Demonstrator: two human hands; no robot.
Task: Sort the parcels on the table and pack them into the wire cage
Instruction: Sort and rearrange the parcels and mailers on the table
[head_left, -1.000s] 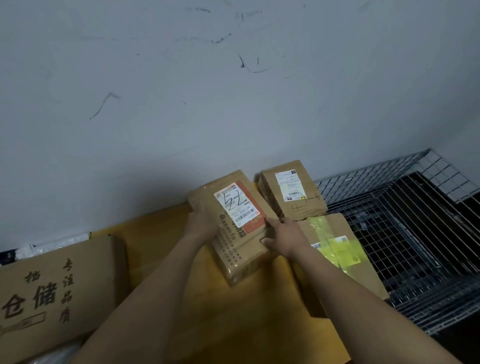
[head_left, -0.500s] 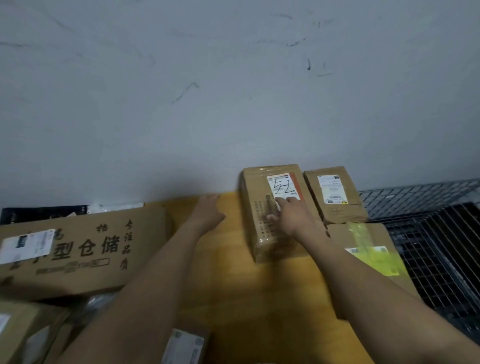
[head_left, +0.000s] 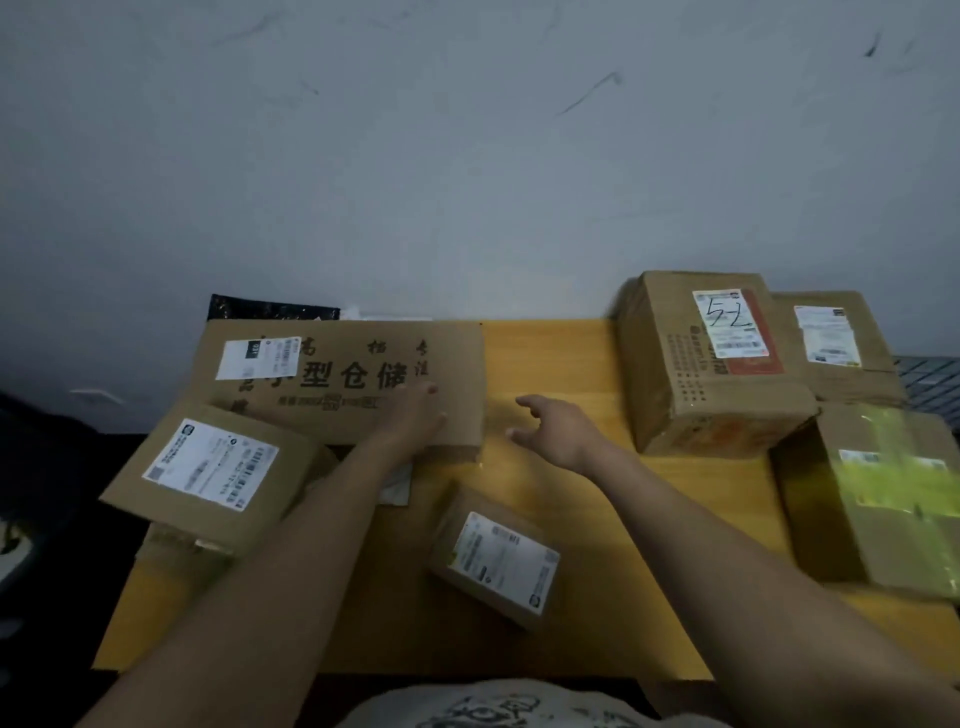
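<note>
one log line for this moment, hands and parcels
step: sorting | left hand: rests on long printed carton | right hand: open over table, holds nothing | parcel marked 52: on table, untouched

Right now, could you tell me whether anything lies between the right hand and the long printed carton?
Nothing visible does. Only bare table separates the open right hand from the right end of the long printed carton. The left hand rests on top of it.

Left grip (head_left: 415, 418) palm down, fingers (head_left: 429, 389) straight, right grip (head_left: 558, 431) palm down, fingers spread apart
</note>
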